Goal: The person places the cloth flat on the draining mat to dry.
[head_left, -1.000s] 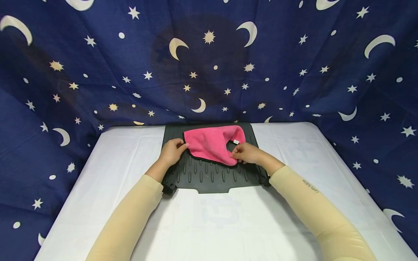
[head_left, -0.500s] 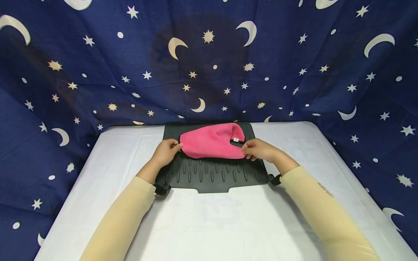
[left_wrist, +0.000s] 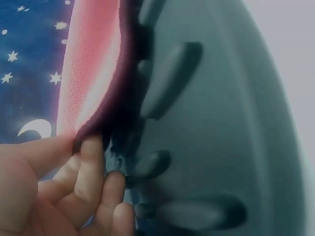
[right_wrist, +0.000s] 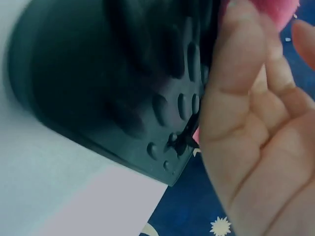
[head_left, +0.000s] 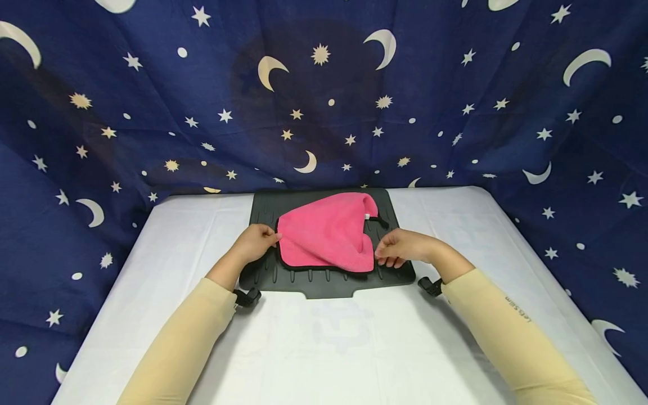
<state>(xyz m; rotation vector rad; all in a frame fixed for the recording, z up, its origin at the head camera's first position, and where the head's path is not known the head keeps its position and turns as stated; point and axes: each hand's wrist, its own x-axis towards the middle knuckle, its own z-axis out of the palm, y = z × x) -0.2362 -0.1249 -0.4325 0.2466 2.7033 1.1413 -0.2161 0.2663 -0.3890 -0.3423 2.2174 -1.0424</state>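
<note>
A pink cloth (head_left: pixel 324 233) with a black-bound edge lies over a dark ribbed mat (head_left: pixel 329 287), creased and with its far right corner folded. My left hand (head_left: pixel 253 243) pinches the cloth's left edge; in the left wrist view the thumb and index finger of the left hand (left_wrist: pixel 74 182) grip its dark border, lifted off the mat. Beside the cloth's near right corner is my right hand (head_left: pixel 400 247), fingers loosely bent. In the right wrist view the thumb of this right hand (right_wrist: pixel 266 113) stands away from the fingers, which overlap the pink fabric.
The mat lies on a white-covered table (head_left: pixel 324 349), its tabbed edge toward me. A white tag (head_left: pixel 367 216) and a black loop (head_left: pixel 381 221) show at the cloth's right side. Behind hangs a blue curtain (head_left: pixel 324 135) with moons and stars.
The cloth's near edge has come down toward me and spread over more of the mat. My right hand has moved right and let go of the corner; the left hand shifted slightly left and nearer.
</note>
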